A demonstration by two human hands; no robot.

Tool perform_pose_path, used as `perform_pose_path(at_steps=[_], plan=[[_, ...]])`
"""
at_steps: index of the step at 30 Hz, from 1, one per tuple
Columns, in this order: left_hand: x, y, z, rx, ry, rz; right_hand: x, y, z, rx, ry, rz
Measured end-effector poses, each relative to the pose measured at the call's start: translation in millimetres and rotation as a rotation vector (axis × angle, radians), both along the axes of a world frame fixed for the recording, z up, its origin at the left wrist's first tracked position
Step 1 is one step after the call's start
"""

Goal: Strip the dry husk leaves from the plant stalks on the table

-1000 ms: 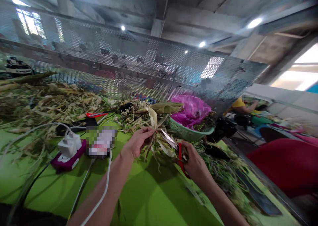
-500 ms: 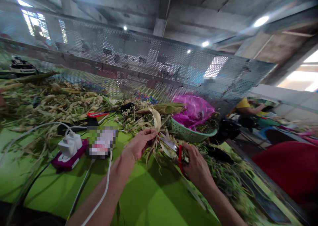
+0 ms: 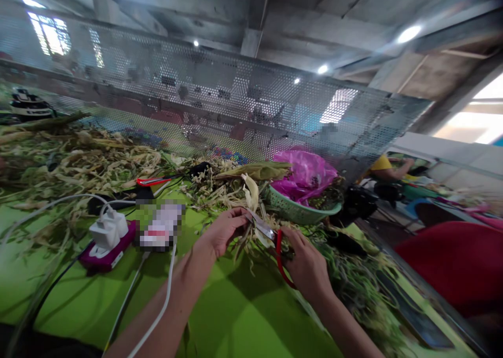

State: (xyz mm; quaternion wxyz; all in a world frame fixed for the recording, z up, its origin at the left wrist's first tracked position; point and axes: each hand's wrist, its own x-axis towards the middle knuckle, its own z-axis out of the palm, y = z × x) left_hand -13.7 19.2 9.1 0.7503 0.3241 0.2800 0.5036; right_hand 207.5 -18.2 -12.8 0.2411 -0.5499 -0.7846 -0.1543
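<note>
My left hand (image 3: 228, 231) pinches a dried husk piece (image 3: 251, 193), whose pale leaf sticks up and whose thin strips hang down. In my right hand (image 3: 306, 258) are red-handled scissors (image 3: 280, 258), fingers wrapped round the grips. The scissor blades point left, with their tips at the husk beside my left fingertips. Around and behind both hands lie dried husk scraps (image 3: 228, 190). Just beyond my right hand stands a green basket (image 3: 302, 213) with a pink plastic bag (image 3: 306, 174) in it.
On the green table (image 3: 228, 316) are a phone (image 3: 161, 226), a purple power strip (image 3: 106, 253) with white plugs and cables, and a red-handled tool (image 3: 153, 181). Green strands (image 3: 357, 284) lie right. A perforated panel (image 3: 220, 101) stands behind; a red chair (image 3: 451, 263) is at right.
My right hand and the scissors have moved slightly left, bringing the blades closer to my left fingertips. The pale husk leaf has shifted a little right. The whole view has shifted slightly.
</note>
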Motion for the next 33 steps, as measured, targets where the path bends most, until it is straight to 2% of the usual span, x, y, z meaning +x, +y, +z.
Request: perform_pose_path(at_steps=[6, 10, 16, 18, 21, 23, 26, 28, 31, 33], plan=[[-0.5, 0.8, -2.1, -0.018, 0.005, 0.012, 5.4, 0.2, -5.6, 0.081, -0.014, 0.034], [-0.6, 1.6, -3.0, -0.009, 0.014, 0.032, 4.6, 0.0, -7.3, 0.056, 0.076, 0.079], [-4.9, 3.7, -1.2, 0.002, 0.027, 0.065, 14.2, 0.8, -1.1, -0.040, 0.291, -0.049], [-7.3, 4.4, 0.1, 0.018, 0.052, 0.071, 26.6, 2.3, 4.1, -0.078, 0.272, -0.148], [-9.2, 5.1, 1.9, 0.048, 0.093, 0.080, 51.7, 2.5, 12.9, -0.206, 0.103, -0.338], [-8.6, 5.7, 2.3, 0.095, 0.137, 0.102, 69.5, -0.2, 18.2, -0.306, -0.023, -0.403], [-5.1, 7.5, 0.5, 0.210, 0.248, 0.193, 90.9, -8.1, 27.7, -0.466, -0.125, -0.368], [-2.5, 9.1, -2.2, 0.288, 0.331, 0.250, 96.1, -13.7, 38.2, -0.515, -0.148, -0.338], [0.3, 11.1, -6.6, 0.375, 0.419, 0.260, 82.7, -18.6, 61.0, -0.408, -0.127, -0.362], [1.4, 11.7, -8.8, 0.392, 0.448, 0.250, 60.0, -18.9, 76.5, -0.285, -0.054, -0.255]])
